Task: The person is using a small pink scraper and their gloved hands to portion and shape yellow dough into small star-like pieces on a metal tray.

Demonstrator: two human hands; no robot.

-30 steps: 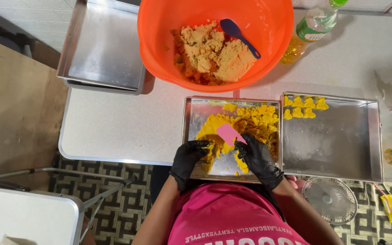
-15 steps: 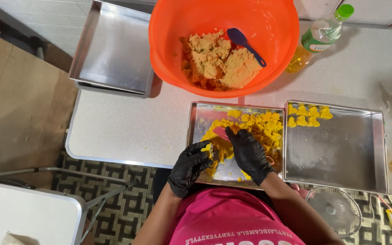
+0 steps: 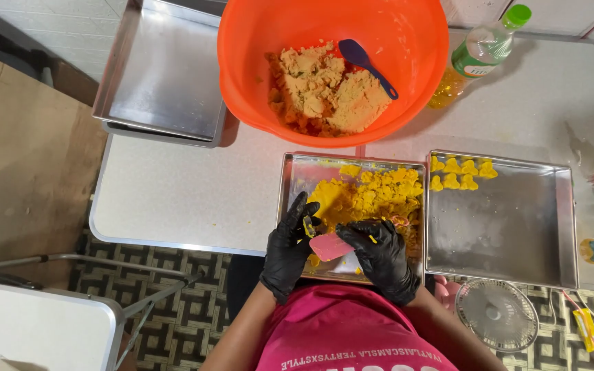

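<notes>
Your right hand (image 3: 383,257) has come back from the yellow dough (image 3: 372,199) and now pinches the pink cutter (image 3: 330,245) over the tray's (image 3: 295,180) near edge. Your left hand (image 3: 289,246), fingers curled, closes on the cutter's other end, so a piece seems ready for release.

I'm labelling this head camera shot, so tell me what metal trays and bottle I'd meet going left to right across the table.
Empty steel tray → middle tray of yellow dough under the gloved left hand and right hand → oil bottle → right tray with shaped yellow pieces.
</notes>
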